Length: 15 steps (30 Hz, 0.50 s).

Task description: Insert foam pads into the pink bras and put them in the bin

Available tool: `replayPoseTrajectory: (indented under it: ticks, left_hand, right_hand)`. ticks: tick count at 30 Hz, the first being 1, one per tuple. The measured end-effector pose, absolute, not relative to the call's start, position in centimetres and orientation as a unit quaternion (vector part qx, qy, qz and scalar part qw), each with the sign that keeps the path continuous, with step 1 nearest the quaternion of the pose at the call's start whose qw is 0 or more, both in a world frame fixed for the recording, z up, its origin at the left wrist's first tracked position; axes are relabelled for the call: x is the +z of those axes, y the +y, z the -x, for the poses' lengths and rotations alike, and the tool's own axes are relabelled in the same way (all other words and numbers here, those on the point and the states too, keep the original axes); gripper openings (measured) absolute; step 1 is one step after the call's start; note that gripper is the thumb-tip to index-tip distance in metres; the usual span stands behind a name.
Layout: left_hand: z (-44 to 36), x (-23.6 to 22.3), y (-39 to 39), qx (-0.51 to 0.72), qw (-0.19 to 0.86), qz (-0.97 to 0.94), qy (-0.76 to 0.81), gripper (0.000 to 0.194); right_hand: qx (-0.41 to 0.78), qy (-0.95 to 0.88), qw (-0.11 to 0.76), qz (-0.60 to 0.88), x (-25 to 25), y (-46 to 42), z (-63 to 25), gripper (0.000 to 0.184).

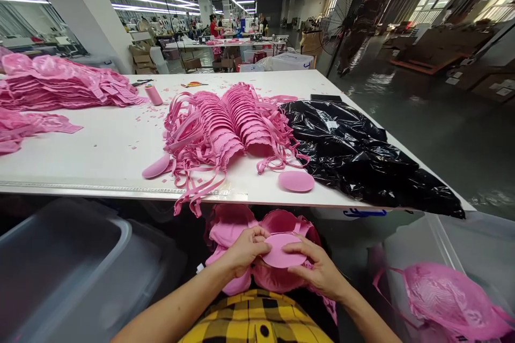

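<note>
Below the table's front edge, both my hands pinch a round pink foam pad (280, 253) over a pink bra (257, 236) that rests in my lap. My left hand (246, 250) grips the pad's left edge with curled fingers. My right hand (316, 267) holds its right and lower edge. On the white table (100, 139) above stands a tight row of stacked pink bras (225, 123) with straps hanging over the edge. One loose pink pad (296, 181) lies right of the row, another (156, 167) to its left.
A crumpled black plastic bag (362, 155) covers the table's right part. Piles of pink fabric (60, 83) lie at far left, near a pink thread spool (153, 95) and scissors (193, 84). A grey bin (60, 262) sits lower left, and pink garments in plastic (446, 295) lower right. People work far behind.
</note>
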<state>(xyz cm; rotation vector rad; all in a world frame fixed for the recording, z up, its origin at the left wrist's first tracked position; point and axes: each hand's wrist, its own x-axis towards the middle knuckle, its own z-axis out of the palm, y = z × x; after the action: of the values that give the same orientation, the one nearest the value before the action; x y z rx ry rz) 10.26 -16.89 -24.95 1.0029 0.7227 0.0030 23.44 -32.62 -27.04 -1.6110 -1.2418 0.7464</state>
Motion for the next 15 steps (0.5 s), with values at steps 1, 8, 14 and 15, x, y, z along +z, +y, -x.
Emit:
replayPoseTrajectory:
  ticks: [1,8,14,15]
  left_hand:
    - [-10.29,-24.86,-16.91,0.000,0.815,-0.470,0.338,0.035]
    - [-10.46,-24.87,-17.74,0.011,0.825,-0.442,0.351,0.034]
    - [-10.31,-24.67,-17.86,-0.008,0.839,-0.441,0.318,0.041]
    - [-10.19,-24.55,-17.87,-0.008,0.845,-0.445,0.295,0.042]
  right_hand:
    - [0.300,-0.508,0.473,0.654,-27.05,-32.70,-23.41,0.027]
    - [0.243,-0.519,0.459,0.679,-26.88,-33.06,-22.85,0.033]
    - [0.179,-0.499,0.517,0.672,-27.56,-33.45,-22.73,0.019]
    - [0.167,-0.489,0.526,0.676,-27.62,-33.48,-22.66,0.016]
